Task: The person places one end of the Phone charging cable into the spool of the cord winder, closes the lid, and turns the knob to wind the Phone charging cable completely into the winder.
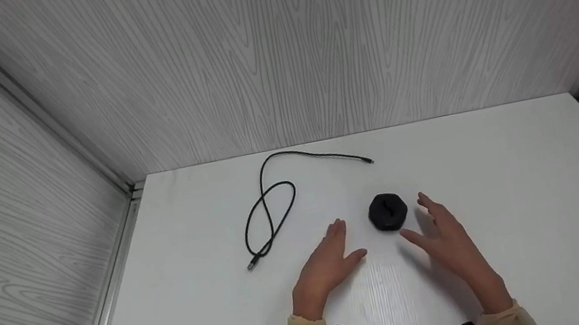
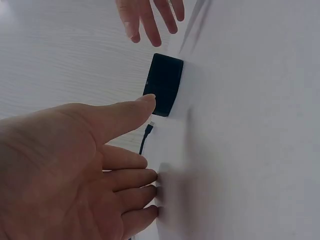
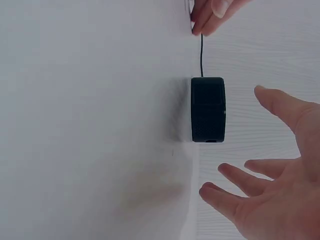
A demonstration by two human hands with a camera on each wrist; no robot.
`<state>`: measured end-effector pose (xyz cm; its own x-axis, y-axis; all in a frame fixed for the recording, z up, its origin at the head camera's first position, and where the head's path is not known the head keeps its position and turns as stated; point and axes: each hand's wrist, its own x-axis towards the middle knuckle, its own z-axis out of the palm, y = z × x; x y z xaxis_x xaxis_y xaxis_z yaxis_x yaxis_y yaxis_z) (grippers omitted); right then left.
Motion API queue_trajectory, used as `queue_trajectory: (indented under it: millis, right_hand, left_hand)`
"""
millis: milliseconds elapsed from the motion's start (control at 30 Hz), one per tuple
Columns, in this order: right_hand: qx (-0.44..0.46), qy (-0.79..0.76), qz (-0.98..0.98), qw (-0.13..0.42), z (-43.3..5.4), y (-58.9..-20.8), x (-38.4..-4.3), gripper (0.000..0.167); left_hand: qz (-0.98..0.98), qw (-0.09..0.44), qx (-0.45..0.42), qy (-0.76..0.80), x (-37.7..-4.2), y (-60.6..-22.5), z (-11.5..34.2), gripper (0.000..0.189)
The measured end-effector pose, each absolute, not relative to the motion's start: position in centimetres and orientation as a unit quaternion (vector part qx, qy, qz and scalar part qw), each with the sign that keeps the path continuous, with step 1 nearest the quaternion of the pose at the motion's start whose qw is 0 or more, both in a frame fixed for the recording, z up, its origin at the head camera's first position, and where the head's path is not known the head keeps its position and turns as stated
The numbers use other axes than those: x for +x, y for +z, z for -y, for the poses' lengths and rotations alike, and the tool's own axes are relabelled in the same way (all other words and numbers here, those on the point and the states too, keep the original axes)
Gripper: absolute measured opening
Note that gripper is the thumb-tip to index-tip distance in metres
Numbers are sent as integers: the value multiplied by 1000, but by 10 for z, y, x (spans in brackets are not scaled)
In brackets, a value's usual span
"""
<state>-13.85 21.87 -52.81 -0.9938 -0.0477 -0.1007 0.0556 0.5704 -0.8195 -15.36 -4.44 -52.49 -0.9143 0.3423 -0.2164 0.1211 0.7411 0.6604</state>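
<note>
On my head view the black hexagonal block [image 1: 387,212] sits on the white table [image 1: 524,175], just beside the right hand [image 1: 446,239], fingers extended and thumb spread, and near the left hand [image 1: 323,269], fingers straight; I see a gap between block and both hands. Working outward, I note a black cable [image 1: 263,198] looped to the left, one connector lying beyond the block, apart from it. I log wood-grain panels [image 1: 305,46] bounding the table's back and sides.

Head view looks down (wrist views nearer).
</note>
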Motion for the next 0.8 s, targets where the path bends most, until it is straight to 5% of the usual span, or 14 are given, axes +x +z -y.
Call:
queue_trajectory:
  millis: [800]
  right_hand:
    - [-31, -509, -853, 107, -217, -537, -181, 97]
  left_hand:
    - [-857, 220, 171, 433, -207, -533, 14, 108]
